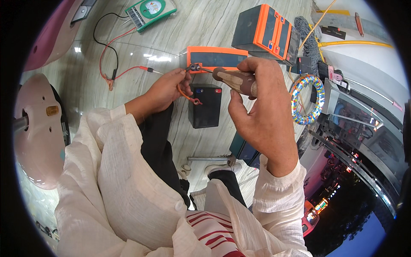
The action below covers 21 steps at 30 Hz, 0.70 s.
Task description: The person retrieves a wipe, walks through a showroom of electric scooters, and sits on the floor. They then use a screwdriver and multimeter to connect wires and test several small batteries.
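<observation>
On the floor (171, 38), the orange-trimmed battery (218, 58) is flanked by a black battery (205, 108) and battery stack (262, 33). A screwdriver (234, 81) is gripped by curled right fingers (260, 64); an orange wire (183, 94) is pinched between left fingers (179, 77).

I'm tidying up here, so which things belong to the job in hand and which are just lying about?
Seemingly in the job:
Screwdriver, in the right hand
Orange cable, at the left hand
Orange-and-grey battery, by the screwdriver's tip
Black battery, perhaps

Probably just lying about:
Grey mop
Multicoloured ring
</observation>
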Tool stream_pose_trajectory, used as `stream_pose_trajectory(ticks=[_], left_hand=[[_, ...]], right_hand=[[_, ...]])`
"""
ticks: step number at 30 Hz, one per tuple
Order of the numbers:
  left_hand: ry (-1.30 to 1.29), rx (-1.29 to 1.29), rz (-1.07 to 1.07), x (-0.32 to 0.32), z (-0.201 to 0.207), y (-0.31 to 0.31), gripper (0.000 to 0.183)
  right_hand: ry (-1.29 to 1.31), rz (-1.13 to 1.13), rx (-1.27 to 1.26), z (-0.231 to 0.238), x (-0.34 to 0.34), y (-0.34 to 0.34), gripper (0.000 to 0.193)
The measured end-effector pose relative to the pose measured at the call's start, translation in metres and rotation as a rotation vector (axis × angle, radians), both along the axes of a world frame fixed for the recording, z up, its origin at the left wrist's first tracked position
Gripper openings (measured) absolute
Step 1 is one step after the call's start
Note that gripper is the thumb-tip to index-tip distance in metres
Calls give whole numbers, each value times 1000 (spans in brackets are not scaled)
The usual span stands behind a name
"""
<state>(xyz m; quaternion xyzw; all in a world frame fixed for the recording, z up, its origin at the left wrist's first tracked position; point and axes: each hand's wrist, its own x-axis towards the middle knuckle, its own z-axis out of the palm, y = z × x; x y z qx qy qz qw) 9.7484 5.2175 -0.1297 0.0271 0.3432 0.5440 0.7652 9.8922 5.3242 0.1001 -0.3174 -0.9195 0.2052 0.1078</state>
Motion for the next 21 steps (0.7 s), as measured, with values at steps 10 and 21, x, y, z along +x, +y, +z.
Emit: stream_pose_trajectory(ticks=[10,21], left_hand=[[9,-16,-4,-2,1,-1,27],[15,-16,-5,-2,4,-1,25]], right_hand=[[-117,-144,-33,6,-5,-10,28],[-55,12,-75,8,1,-9,37]])
